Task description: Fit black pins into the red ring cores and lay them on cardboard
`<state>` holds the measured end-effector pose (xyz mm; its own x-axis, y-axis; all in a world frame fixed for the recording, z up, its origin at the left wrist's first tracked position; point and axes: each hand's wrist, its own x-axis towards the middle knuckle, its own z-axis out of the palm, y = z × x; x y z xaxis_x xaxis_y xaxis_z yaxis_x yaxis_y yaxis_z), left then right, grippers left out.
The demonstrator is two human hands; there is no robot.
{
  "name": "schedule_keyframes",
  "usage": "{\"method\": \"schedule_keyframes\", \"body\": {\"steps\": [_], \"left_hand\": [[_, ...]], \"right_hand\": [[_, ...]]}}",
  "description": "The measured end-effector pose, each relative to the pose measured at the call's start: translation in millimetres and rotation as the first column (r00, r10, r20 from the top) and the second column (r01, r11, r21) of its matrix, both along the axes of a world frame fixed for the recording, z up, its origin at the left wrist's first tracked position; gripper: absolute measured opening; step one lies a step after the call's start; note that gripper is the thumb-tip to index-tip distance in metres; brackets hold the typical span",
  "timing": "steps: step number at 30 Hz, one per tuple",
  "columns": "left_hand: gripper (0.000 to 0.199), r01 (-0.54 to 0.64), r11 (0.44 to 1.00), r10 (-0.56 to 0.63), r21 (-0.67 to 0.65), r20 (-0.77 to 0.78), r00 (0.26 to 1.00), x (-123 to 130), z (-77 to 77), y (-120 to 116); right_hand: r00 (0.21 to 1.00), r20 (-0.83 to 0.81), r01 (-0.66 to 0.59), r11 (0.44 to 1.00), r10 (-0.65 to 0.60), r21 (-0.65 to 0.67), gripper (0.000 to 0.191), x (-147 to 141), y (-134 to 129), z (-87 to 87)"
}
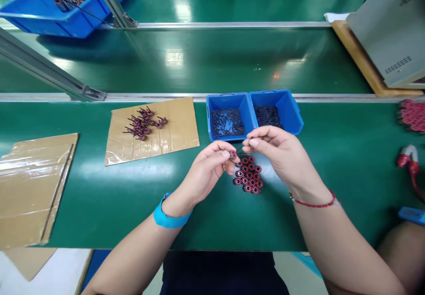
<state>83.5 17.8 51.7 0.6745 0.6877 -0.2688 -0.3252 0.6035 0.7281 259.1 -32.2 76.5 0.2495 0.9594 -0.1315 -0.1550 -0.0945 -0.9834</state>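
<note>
My left hand (pixel 207 166) pinches a small red-and-black wound coil (pixel 233 154) between thumb and fingertips. Thin wire leads stick out of the coil to the right. My right hand (pixel 279 153) is closed in a pinch at the ends of these leads; what lies between its fingertips is too small to make out. Below both hands, a cluster of similar ring-shaped coils (pixel 248 176) lies on the green table. Just behind the hands stand a blue bin (pixel 210 118) with short black tube pieces (pixel 227 122) and an adjoining blue bin (pixel 288 109) with more dark pieces (pixel 267 116).
Coils with black-sleeved leads (pixel 142 124) lie on a cardboard sheet (pixel 179 127). More cardboard (pixel 29 189) is at left. A large blue crate (pixel 66 23) and metal posts (pixel 49 67) stand behind. At right are a grey machine (pixel 388 34), red-handled tool (pixel 411 164) and another person's arm (pixel 403 250).
</note>
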Motion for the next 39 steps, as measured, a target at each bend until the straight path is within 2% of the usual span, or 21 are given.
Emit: {"method": "schedule_keyframes", "body": {"steps": [3,7,15,23,29,39], "left_hand": [[0.009,0.016,1.0,-0.016,-0.003,0.0,1.0,0.4,-1.2,0.2],[0.009,0.022,1.0,-0.022,-0.006,0.012,1.0,-0.1,-2.3,0.6],[0.006,0.027,1.0,-0.028,0.007,0.002,1.0,-0.4,-0.7,-1.6],[0.006,0.023,1.0,-0.023,0.001,0.035,0.999,-0.1,-1.1,-1.0],[0.013,-0.022,0.999,0.024,-0.039,0.066,0.998,0.5,-0.7,0.2],[0.012,-0.033,0.999,0.035,-0.038,0.049,0.998,0.3,-0.8,0.1]], "right_hand": [[0.998,-0.049,0.042,0.998,-0.04,0.048,0.005,-3.0,0.4,0.2],[0.998,0.001,0.061,0.995,-0.062,0.081,0.005,-4.8,-1.7,2.7],[0.993,0.106,0.037,0.998,-0.042,0.048,0.008,-7.1,-5.1,5.0],[0.997,0.081,0.002,1.0,-0.005,0.031,0.007,-7.4,-3.2,2.3],[0.99,0.117,0.074,0.996,-0.079,0.049,0.004,-7.0,-3.2,5.5],[0.99,0.121,0.058,0.996,-0.065,0.062,0.006,-7.9,-7.1,7.9]]}}
